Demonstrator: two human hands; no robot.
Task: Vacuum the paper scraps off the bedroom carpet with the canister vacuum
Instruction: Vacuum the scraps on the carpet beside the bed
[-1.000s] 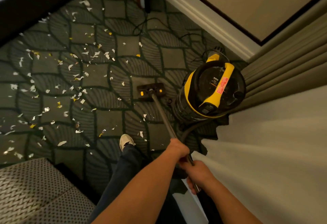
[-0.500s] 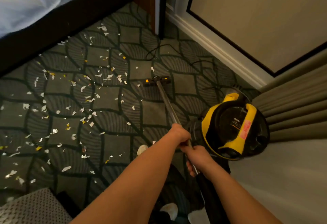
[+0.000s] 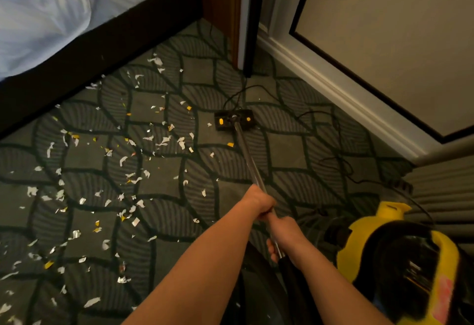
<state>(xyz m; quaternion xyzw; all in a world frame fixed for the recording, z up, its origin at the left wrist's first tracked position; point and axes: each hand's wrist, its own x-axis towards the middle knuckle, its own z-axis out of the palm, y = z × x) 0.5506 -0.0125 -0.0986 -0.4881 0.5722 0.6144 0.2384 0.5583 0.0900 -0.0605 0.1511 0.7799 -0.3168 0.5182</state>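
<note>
Left hand [image 3: 259, 204] ahead, right hand [image 3: 286, 235] behind; fingers [image 3: 264, 212] of both curled round the wand [image 3: 247, 155] for leverage; floor head [image 3: 234, 119] just beside the paper scraps [image 3: 128, 158].

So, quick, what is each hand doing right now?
Left hand: closed, gripping the vacuum wand.
Right hand: closed, gripping the same wand just behind the left one.
</note>
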